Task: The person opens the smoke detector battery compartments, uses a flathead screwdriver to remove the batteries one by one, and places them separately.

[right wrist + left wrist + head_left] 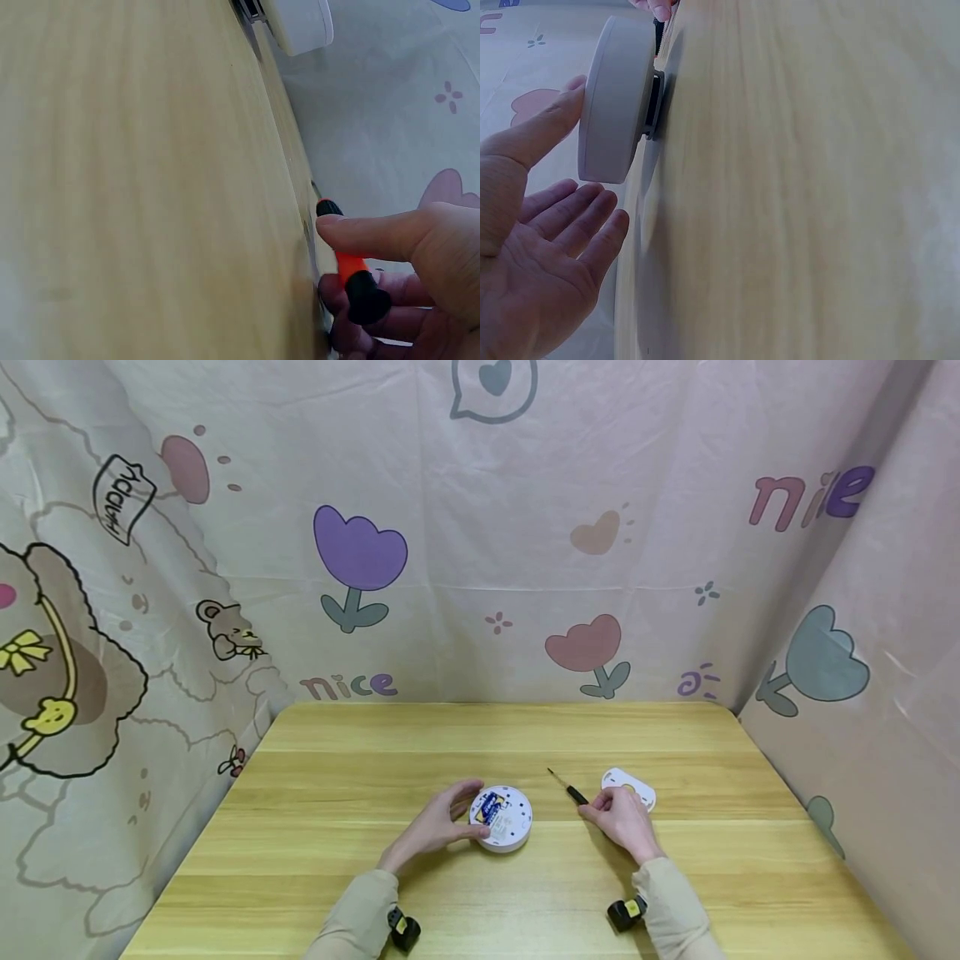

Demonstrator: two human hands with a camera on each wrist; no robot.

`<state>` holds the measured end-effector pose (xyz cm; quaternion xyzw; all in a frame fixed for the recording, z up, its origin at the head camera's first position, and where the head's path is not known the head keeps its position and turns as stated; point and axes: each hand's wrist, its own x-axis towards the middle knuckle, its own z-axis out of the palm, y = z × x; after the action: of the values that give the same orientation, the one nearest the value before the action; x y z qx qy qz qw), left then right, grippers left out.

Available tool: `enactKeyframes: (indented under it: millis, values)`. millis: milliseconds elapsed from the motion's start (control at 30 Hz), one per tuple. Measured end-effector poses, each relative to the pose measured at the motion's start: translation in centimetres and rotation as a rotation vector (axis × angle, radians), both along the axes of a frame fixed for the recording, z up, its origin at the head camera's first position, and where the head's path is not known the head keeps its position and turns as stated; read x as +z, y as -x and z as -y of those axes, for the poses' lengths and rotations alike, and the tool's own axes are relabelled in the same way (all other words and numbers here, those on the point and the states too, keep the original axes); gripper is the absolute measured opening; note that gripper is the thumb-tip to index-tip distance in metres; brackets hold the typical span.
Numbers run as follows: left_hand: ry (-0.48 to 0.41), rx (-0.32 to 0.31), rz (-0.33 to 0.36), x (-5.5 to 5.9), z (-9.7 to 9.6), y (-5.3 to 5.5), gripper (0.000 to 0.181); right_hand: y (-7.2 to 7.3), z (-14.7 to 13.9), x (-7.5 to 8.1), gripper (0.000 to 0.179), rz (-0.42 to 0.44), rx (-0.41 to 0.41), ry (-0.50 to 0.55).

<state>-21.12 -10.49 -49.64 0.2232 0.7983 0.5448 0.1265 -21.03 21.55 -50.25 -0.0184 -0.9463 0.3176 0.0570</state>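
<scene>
A round white smoke alarm (pixel 512 820) lies on the table with its back up, a blue-and-yellow battery (pixel 491 808) showing in it. My left hand (pixel 442 823) is at its left side, the thumb touching the alarm. In the left wrist view the other fingers (pixel 577 225) are extended and apart from the alarm's edge. My right hand (pixel 624 820) pinches a small screwdriver (pixel 576 794) between thumb and fingers, its thin shaft directed away to the left. The right wrist view shows the screwdriver's black and orange handle (pixel 351 266). Behind that hand lies a white oblong plate (pixel 617 777), partly covered.
The wooden table (pixel 337 768) ends at a printed cloth (pixel 465 643) hanging behind and on both sides. Black wrist cameras (pixel 403 932) are strapped at both sleeves.
</scene>
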Motion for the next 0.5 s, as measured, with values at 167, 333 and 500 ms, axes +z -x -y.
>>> enactKeyframes:
  millis: [167, 333, 500]
  values:
    - [0.003, 0.002, 0.000, 0.07, 0.03, -0.07, 0.086, 0.06, -0.30, -0.34, 0.023, -0.010, 0.006, 0.126]
    - [-0.002, -0.001, -0.001, 0.10, 0.08, -0.15, 0.085, 0.10, -0.50, -0.61, 0.029, -0.034, 0.069, 0.259]
    - [-0.007, -0.003, -0.004, 0.10, 0.16, -0.21, 0.085, 0.04, -0.57, -0.44, 0.024, -0.017, 0.100, 0.332]
